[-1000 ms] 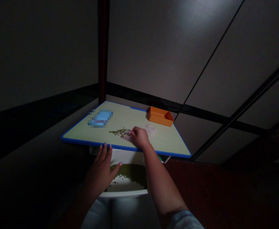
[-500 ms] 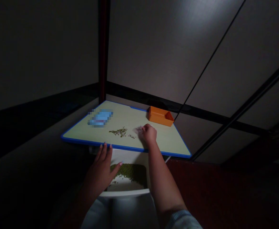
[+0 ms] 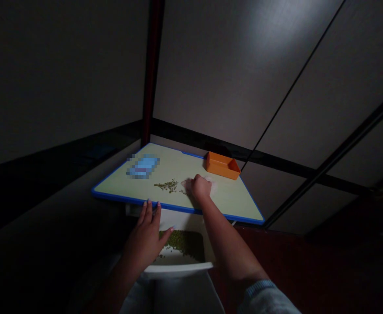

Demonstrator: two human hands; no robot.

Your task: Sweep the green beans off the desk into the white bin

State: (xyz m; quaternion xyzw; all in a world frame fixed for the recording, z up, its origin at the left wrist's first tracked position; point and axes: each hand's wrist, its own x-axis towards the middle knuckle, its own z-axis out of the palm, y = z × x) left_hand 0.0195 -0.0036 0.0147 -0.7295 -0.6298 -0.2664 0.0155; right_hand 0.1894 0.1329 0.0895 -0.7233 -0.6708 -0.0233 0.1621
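Note:
My left hand (image 3: 147, 240) lies with fingers stretched and spread, fingertips at the blue front edge of the small table (image 3: 237, 200) and thumb over an open white drawer (image 3: 178, 268). Green beans or seeds (image 3: 181, 242) are heaped in that drawer. Above the tabletop, my right hand (image 3: 201, 186) is closed, its fingertips hidden from me. Around it shows something pale, thin and pinkish (image 3: 186, 185) that I cannot make out. Just left of it, a loose scatter of the same green grains (image 3: 168, 186) lies on the tabletop.
An orange open box (image 3: 223, 168) stands at the table's back right corner. A blurred-out blue flat item (image 3: 144, 166) rests on the left side. Wall panels (image 3: 230, 87) rise close behind the table.
My right hand has turned over with its knuckles up, and the pale thing now shows on both sides of it. My left hand keeps its place at the table edge. The view has tilted slightly.

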